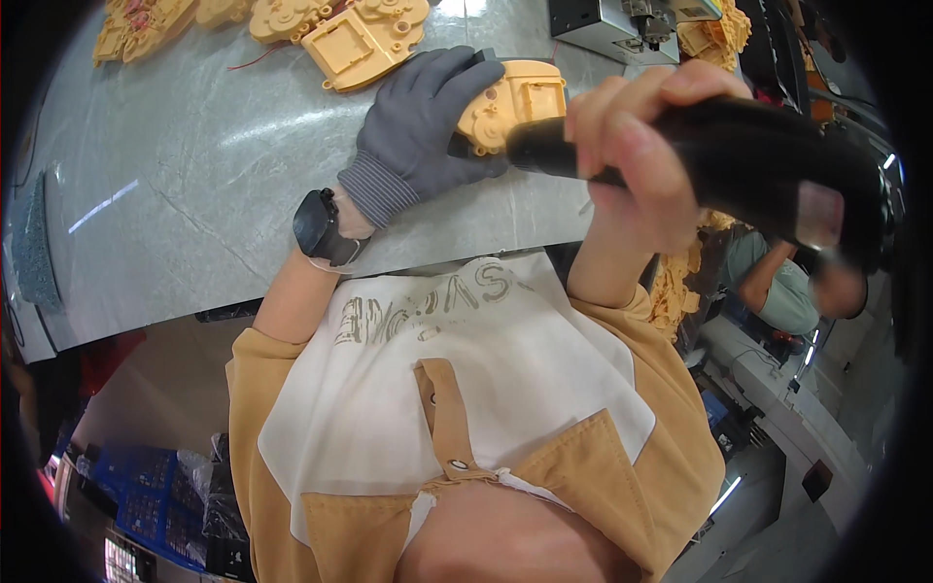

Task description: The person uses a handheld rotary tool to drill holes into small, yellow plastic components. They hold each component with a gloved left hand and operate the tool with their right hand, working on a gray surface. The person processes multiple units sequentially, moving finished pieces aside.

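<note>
My left hand (423, 121), in a dark grey glove, grips a yellow-orange moulded plastic housing (491, 109) on the grey tabletop. The housing has a rectangular recess on its right side and round bosses on its left. My bare right hand (637, 136) is wrapped round a thick black electric screwdriver (739, 146), partly blurred. Its narrower front end points left and overlaps the housing's lower right edge. The tip is hidden or too blurred to tell whether it touches. Several similar yellow housings (362, 49) lie beyond my left hand.
A grey metal device (617, 29) stands at the back right, beside more yellow parts (714, 39). The grey marbled table (204, 185) ends just before my body. Further yellow parts (675, 291) are right of my right forearm. Another person (787, 282) sits at the far right.
</note>
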The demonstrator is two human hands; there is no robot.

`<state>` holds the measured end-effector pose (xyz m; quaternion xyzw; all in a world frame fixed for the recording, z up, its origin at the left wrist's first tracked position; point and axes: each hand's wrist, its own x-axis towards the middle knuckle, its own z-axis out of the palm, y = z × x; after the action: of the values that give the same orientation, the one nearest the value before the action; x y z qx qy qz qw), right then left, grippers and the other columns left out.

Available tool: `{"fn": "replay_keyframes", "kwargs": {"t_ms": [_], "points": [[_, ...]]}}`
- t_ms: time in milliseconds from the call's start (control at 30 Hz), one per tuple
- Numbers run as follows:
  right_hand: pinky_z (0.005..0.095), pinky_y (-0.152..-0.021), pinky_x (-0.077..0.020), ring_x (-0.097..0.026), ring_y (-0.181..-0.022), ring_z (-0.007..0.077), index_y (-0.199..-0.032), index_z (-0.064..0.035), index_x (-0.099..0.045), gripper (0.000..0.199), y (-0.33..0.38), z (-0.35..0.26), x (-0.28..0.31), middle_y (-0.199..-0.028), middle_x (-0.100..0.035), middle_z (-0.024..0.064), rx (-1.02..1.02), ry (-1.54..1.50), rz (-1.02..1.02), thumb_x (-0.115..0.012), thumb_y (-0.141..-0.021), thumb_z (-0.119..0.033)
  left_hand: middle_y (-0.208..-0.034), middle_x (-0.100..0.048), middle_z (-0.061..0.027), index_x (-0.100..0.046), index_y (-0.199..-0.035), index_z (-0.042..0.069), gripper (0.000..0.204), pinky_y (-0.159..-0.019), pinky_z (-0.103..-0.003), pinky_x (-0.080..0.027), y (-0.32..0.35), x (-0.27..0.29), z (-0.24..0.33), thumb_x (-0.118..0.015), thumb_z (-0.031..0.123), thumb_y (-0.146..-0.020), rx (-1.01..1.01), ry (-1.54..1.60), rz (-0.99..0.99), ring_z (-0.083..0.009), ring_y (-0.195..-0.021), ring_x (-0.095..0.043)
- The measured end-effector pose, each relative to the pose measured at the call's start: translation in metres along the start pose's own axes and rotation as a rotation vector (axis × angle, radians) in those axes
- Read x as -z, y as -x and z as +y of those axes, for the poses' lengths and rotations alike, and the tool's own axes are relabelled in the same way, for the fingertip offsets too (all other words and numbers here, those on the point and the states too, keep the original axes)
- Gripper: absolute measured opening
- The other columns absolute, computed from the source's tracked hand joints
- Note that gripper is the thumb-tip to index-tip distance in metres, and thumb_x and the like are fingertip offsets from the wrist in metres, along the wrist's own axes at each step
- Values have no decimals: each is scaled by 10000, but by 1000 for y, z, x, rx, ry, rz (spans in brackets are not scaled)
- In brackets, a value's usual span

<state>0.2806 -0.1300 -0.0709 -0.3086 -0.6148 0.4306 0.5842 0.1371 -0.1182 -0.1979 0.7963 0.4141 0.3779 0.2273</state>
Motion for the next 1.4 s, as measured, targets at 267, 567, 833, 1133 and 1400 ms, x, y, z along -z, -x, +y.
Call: {"fn": "replay_keyframes", "kwargs": {"t_ms": [267,567,833,1133,1400], "points": [[197,-566,-414,-522,-567,71,-678,-61,-618,122,-24,-46,-10,-633,-588,14,-458,429,-42,-728,-678,-114,-1238,-460,-103,-432,-1281,154,861,-954,-402,-383,1,-5,-9,-819,331,-532,146,66,-143,-298,-1131,-454],[205,-525,-412,-511,-537,85,-898,-5,-535,256,-6,15,-5,-633,-570,34,-4,149,121,-672,-682,-12,-1210,-474,-107,-448,-1264,143,829,-928,-406,-405,-1,-5,-4,-808,356,-548,64,7,-84,-304,-1088,-488],[202,-450,-387,-487,-470,97,-1002,-3,-449,430,2,17,0,-605,-537,56,-114,-88,86,-711,-661,-18,-1224,-474,-99,-442,-1262,141,831,-938,-390,-415,0,0,1,-785,437,-566,46,-26,-11,-287,-1118,-475],[227,-446,-406,-495,-479,120,-930,-46,-438,402,5,24,-10,-625,-511,58,-10,-142,101,-700,-632,18,-1243,-468,-86,-430,-1274,148,842,-984,-382,-371,4,-1,0,-769,480,-577,52,-30,-9,-263,-1151,-454],[226,-487,-418,-497,-527,109,-961,-42,-459,373,9,13,-11,-663,-532,48,-113,7,90,-651,-656,56,-1234,-477,-119,-436,-1260,105,816,-959,-386,-390,2,2,4,-769,459,-604,46,-16,-31,-279,-1134,-471]]}}
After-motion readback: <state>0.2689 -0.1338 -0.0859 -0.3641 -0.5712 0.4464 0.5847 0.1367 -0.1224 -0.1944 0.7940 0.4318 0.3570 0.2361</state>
